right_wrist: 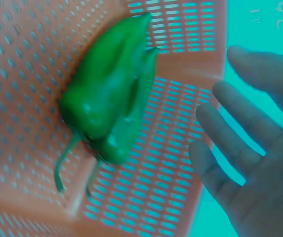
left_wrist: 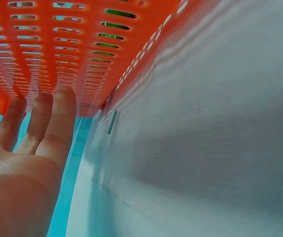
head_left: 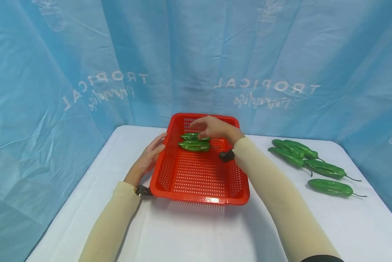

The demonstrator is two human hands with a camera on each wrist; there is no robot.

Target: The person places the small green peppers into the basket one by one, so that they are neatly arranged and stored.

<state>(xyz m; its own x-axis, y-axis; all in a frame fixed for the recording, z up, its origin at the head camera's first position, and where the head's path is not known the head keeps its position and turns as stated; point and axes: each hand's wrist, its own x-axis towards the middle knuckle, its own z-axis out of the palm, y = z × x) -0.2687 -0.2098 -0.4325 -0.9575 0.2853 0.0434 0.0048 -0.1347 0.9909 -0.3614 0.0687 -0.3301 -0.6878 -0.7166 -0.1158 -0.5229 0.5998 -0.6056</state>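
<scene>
A red plastic basket (head_left: 200, 171) with slotted walls stands on the white table. Two green peppers (head_left: 194, 146) lie side by side in its far left part; their stems show in the right wrist view. Over them is my right hand (head_left: 215, 128), fingers spread and apart from the peppers (right_wrist: 99, 94), holding nothing. My left hand (head_left: 149, 156) is at the basket's left side. In the left wrist view its straight fingers (left_wrist: 43, 118) reach up to the slotted wall.
On the table's right side lie several more green peppers (head_left: 323, 168), with one long pepper (head_left: 331, 187) nearer the front. A blue printed curtain (head_left: 196, 65) hangs behind the table and down both sides. The white tabletop (head_left: 189, 236) extends in front of the basket.
</scene>
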